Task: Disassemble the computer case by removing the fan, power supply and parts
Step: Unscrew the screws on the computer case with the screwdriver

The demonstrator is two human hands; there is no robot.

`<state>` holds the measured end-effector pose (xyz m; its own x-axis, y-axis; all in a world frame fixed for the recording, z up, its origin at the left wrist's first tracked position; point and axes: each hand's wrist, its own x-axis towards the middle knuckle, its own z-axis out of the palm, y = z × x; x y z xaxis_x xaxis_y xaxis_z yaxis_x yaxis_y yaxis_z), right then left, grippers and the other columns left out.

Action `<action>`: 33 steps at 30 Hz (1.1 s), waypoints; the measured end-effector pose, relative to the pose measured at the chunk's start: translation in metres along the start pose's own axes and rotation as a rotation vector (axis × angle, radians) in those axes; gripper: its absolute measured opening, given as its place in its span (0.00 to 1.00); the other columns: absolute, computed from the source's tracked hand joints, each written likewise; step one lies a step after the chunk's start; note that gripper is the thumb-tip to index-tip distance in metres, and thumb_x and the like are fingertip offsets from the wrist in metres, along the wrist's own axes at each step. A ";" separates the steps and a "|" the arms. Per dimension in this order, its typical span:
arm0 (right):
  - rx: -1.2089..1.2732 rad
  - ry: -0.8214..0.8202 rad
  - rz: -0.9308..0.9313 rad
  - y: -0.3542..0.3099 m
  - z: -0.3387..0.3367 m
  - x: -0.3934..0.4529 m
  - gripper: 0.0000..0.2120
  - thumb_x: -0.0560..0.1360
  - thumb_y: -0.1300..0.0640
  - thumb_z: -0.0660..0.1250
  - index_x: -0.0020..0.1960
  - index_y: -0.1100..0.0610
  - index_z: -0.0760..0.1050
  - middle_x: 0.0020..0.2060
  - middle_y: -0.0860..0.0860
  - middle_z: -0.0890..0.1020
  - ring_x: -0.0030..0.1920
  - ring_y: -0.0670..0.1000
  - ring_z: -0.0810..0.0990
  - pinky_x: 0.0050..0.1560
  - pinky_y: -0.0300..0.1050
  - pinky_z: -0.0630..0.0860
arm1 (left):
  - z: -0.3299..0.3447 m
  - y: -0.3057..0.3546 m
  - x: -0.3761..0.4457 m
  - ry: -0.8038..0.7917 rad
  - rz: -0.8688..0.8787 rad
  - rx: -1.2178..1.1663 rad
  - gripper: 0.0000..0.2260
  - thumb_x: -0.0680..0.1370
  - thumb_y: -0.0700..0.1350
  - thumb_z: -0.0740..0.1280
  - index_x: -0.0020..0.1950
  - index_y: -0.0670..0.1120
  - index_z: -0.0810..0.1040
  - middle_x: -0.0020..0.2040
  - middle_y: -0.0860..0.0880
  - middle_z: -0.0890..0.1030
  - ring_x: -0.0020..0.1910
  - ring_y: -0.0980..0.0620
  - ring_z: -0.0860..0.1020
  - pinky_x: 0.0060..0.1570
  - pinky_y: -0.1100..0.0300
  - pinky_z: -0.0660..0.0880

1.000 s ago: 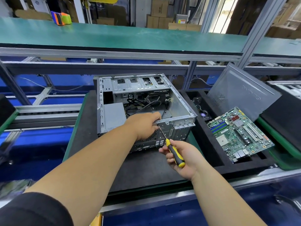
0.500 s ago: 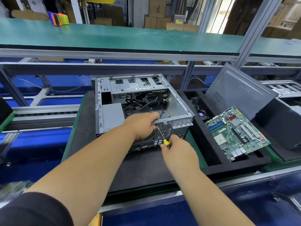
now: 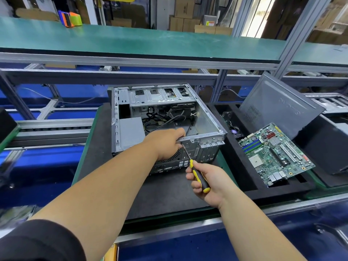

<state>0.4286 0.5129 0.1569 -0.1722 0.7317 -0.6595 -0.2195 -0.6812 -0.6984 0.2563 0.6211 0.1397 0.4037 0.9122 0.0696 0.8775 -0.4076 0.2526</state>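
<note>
I see a dark mat (image 3: 165, 194) on a green-edged pallet (image 3: 82, 157), and on that mat the open computer case (image 3: 207, 127) sits with its open side up. Just to the right lies a black foam tray (image 3: 250, 187); a green motherboard (image 3: 273, 155) rests tilted in it, and a grey side panel (image 3: 278, 108) leans at its back. Above runs a green shelf (image 3: 143, 40) carrying an orange and green item (image 3: 70, 18) at its left
</note>
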 end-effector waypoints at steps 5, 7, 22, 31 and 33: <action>-0.734 0.300 -0.291 -0.001 0.008 -0.002 0.12 0.82 0.50 0.59 0.45 0.57 0.73 0.28 0.49 0.82 0.23 0.48 0.72 0.27 0.38 0.67 | -0.001 0.001 0.000 0.000 0.008 0.000 0.07 0.79 0.54 0.62 0.54 0.57 0.65 0.49 0.55 0.76 0.44 0.50 0.73 0.35 0.56 0.65; -1.192 0.481 -0.474 0.003 0.008 -0.002 0.12 0.81 0.49 0.59 0.44 0.55 0.70 0.36 0.49 0.83 0.35 0.52 0.76 0.34 0.44 0.67 | -0.001 0.002 0.000 0.000 0.010 0.002 0.07 0.80 0.53 0.62 0.53 0.57 0.64 0.48 0.56 0.75 0.43 0.50 0.72 0.34 0.57 0.63; -0.022 -0.005 0.004 -0.004 -0.001 -0.002 0.16 0.83 0.52 0.59 0.44 0.61 0.77 0.28 0.51 0.78 0.21 0.45 0.67 0.20 0.35 0.63 | -0.001 0.000 0.001 0.000 0.009 -0.002 0.08 0.79 0.54 0.61 0.55 0.58 0.64 0.48 0.56 0.75 0.44 0.50 0.73 0.37 0.56 0.66; -1.038 0.430 -0.406 0.000 0.008 -0.005 0.13 0.81 0.48 0.59 0.44 0.55 0.71 0.32 0.48 0.82 0.30 0.51 0.77 0.33 0.43 0.71 | -0.001 0.002 0.000 -0.007 0.006 -0.006 0.07 0.79 0.54 0.62 0.52 0.59 0.63 0.47 0.56 0.75 0.44 0.50 0.73 0.37 0.56 0.66; -1.418 0.618 -0.555 0.009 0.009 -0.006 0.11 0.81 0.46 0.58 0.46 0.53 0.68 0.40 0.48 0.80 0.42 0.55 0.79 0.36 0.45 0.67 | -0.002 0.002 -0.001 -0.008 0.006 -0.012 0.07 0.79 0.53 0.62 0.51 0.59 0.63 0.47 0.56 0.75 0.44 0.51 0.74 0.37 0.56 0.67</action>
<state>0.4187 0.5029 0.1576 0.0852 0.9962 -0.0177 0.9418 -0.0863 -0.3249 0.2577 0.6194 0.1417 0.4107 0.9096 0.0632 0.8720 -0.4121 0.2642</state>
